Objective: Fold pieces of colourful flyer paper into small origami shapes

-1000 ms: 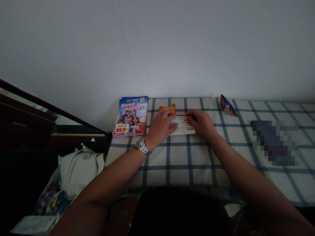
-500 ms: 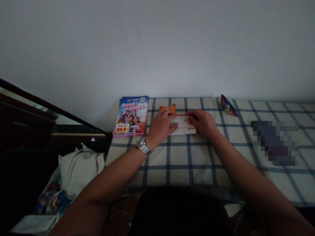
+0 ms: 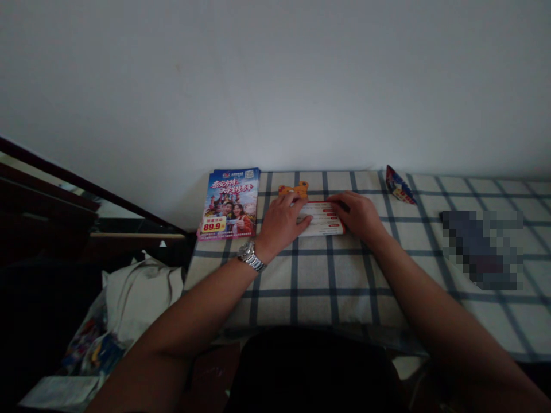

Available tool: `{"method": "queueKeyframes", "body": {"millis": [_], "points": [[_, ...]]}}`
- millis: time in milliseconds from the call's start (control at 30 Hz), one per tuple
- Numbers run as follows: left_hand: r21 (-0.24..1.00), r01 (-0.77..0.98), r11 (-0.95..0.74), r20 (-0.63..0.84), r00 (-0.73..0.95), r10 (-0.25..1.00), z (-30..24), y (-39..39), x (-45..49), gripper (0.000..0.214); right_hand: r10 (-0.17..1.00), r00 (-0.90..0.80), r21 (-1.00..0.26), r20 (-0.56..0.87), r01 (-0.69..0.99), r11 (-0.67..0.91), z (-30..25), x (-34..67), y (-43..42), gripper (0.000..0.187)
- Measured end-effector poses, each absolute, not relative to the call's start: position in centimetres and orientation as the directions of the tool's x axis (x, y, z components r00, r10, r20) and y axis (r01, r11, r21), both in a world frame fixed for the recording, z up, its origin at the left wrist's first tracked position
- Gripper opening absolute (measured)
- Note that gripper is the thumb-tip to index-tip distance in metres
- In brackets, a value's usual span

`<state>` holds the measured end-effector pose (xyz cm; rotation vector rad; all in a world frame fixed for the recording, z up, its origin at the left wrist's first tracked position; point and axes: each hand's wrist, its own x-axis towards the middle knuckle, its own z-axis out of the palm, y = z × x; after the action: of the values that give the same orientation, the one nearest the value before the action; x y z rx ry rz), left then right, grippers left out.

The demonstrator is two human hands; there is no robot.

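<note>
Stretching sideways, printed paper (image 3: 319, 219)

From my end I see the leaflet (image 3: 321, 220) lying flat on the checked cloth (image 3: 312, 275), wider than it is deep. Its showing face is white, with a red band along the far edge, red at the right edge, and short red labels among lines of print too small for me to read. The left fingers (image 3: 289, 199) and thumb cover its left part; the right fingers (image 3: 343, 198) are at its far right corner. I can't tell whether it is folded. Just beyond the left fingers is an orange bear (image 3: 297, 188), ears pointing away from me, its near part hidden.
</note>
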<state>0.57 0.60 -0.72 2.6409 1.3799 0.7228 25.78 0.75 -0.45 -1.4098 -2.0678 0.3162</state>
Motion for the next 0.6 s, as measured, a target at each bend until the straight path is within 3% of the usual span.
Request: {"method": "queueKeyframes", "body": {"millis": [600], "points": [[0.299,0.763,-0.573,0.366,0.463,0.807,-0.44,0.40,0.57,0.041,0.901,-0.227,-0.496,0.370,0.771,0.398,-0.08,25.86,0.64,0.020]]}}
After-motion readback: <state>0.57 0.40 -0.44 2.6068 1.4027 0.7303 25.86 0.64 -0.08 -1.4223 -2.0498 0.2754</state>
